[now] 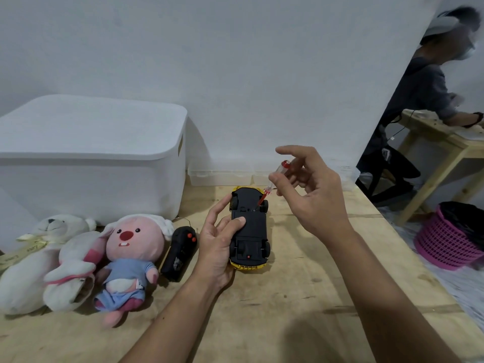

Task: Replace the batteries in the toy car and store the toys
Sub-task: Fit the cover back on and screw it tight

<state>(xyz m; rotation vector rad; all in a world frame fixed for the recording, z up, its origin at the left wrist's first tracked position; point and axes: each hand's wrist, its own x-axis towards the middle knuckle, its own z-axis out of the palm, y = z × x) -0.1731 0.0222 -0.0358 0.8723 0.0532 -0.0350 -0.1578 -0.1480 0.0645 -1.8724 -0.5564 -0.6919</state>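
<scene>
A yellow toy car (252, 226) lies upside down on the wooden table (288, 297), its black underside facing up. My left hand (218, 242) grips its left side, thumb pressed on the underside. My right hand (306, 187) pinches a small red-handled screwdriver (275, 179) above the car. The tip touches the underside near the far wheels. A black remote control (179, 251) with red buttons lies just left of my left hand.
A pink plush in blue clothes (131, 255) and two white plush toys (44, 260) lie at the left. A lidded white storage box (91, 153) stands behind them, a clear flat case (222, 175) by the wall. Right of the table: a pink basket (447, 239) and another person (429, 95).
</scene>
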